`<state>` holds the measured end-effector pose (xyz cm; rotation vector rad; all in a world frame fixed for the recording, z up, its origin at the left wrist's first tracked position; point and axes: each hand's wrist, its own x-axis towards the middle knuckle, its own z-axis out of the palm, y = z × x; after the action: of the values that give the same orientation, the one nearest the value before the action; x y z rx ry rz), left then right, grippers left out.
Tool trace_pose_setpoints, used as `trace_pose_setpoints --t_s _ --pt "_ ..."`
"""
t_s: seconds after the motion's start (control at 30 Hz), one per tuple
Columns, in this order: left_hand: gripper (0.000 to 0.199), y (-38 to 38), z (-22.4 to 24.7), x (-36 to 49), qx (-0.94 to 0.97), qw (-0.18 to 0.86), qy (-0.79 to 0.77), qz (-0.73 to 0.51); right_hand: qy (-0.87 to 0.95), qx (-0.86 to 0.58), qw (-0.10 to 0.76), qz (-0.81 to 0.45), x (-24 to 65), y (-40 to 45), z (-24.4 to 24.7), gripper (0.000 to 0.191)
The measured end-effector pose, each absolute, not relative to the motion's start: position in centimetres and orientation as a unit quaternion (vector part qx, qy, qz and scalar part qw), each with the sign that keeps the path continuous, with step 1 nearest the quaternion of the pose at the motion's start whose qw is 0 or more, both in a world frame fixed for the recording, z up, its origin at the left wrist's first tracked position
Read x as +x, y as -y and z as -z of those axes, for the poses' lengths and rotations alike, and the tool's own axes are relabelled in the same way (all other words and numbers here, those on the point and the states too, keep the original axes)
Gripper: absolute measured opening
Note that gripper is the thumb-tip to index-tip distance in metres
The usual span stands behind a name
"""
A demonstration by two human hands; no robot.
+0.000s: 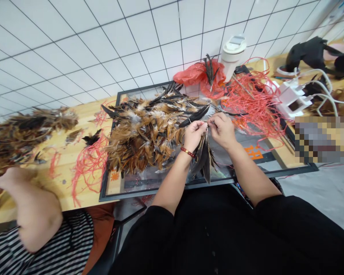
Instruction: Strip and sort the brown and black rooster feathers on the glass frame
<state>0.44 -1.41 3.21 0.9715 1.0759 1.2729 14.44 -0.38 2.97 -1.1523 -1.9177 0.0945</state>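
My left hand (193, 133), with a red bead bracelet at the wrist, pinches the quill ends of a small bundle of feathers (205, 158). The dark and brown vanes hang tips down below my fingers. My right hand (223, 129) meets it at the quill ends, thumb and fingers pressed together. Whatever lies between those right fingertips is too small to make out. Left of my hands spreads a large pile of brown and black feathers (149, 141) on a dark-framed panel (132, 195). One long black feather (195, 115) lies just behind my left hand.
Tangled pink-red string (249, 99) lies right of my hands, with more string (88, 164) on the left. Behind stand a red plastic bag (189, 74) and a white container (232, 57). White chargers (294, 99) sit at right. A co-worker's arm (37, 206) rests near feathers (31, 131).
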Motion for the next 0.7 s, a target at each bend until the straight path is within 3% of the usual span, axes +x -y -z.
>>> trace_pose_setpoints --t_s 0.23,0.43,0.7 --pt "0.016 1.7 -4.7 -0.2 0.301 0.645 -0.475 -0.517 0.762 -0.437 0.475 -0.064 14.4 0.6 -3.0 0.010" --pt "0.022 1.6 -5.2 -0.5 0.240 0.684 -0.469 -0.505 0.744 -0.435 0.500 -0.088 14.5 0.6 -3.5 0.010" --pt "0.031 1.6 -5.0 -0.6 0.224 0.682 -0.437 -0.542 0.744 -0.377 0.504 -0.222 14.7 0.6 -4.2 0.031"
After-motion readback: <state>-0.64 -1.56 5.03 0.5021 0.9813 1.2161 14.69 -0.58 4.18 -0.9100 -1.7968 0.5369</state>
